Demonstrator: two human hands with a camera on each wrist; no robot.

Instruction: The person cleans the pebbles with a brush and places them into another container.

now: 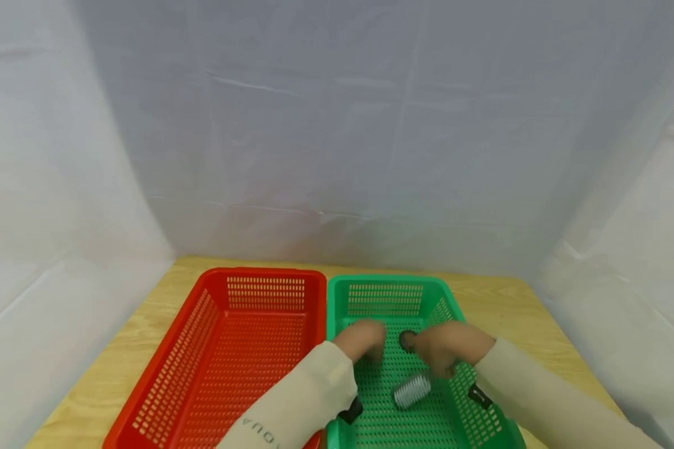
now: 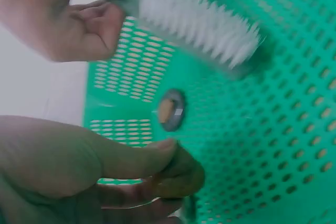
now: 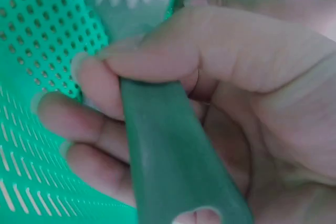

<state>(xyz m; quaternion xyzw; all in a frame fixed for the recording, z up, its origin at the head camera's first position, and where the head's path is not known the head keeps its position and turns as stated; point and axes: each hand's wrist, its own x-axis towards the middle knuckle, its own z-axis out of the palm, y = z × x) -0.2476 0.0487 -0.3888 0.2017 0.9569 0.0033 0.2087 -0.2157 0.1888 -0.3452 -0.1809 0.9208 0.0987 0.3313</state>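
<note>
My right hand (image 1: pixel 446 346) grips a scrubbing brush (image 1: pixel 412 391) by its handle, over the green basket (image 1: pixel 393 279). The right wrist view shows the thumb lying across the flat dark green handle (image 3: pixel 173 145), which has a hole at its end. White bristles (image 2: pixel 199 24) stand out from the brush head. My left hand (image 2: pixel 100 166) is low in the same basket, thumb and forefinger brought together; I cannot tell whether they hold something. Near its fingertips, on the basket floor, lies a small round dark thing with a tan middle (image 2: pixel 167 110).
A red basket (image 1: pixel 269 272) stands to the left, its rim against the green one. Both rest on a wooden table (image 1: pixel 494 305). Pale sheeting (image 1: pixel 337 125) hangs behind and along both sides. The green basket's perforated walls rise around my hands.
</note>
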